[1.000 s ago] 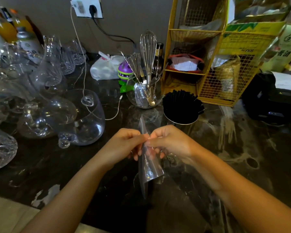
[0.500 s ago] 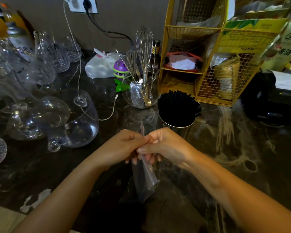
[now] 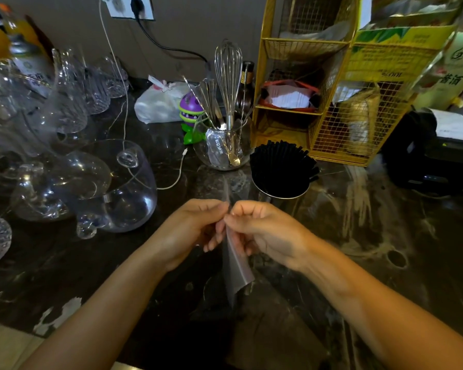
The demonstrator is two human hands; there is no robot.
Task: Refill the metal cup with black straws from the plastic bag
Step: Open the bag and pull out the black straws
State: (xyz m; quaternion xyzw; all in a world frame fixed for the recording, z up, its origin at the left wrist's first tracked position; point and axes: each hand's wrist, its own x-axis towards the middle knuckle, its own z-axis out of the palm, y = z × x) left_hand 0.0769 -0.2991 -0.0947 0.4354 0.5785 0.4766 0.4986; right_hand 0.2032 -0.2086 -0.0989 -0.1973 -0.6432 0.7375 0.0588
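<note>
Dark marble counter (image 3: 385, 263). Left hand (image 3: 190, 231) and right hand (image 3: 265, 231) both pinch thin clear plastic bag (image 3: 237, 271) at its upper part; rest hangs below fingers. Metal cup (image 3: 284, 192) full of black straws (image 3: 281, 166) just beyond, far right.

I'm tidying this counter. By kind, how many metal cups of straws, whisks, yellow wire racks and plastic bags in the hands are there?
Metal cup of black straws: 1
Whisk: 1
Yellow wire rack: 1
Clear plastic bag held by both hands: 1
Total: 4
</note>
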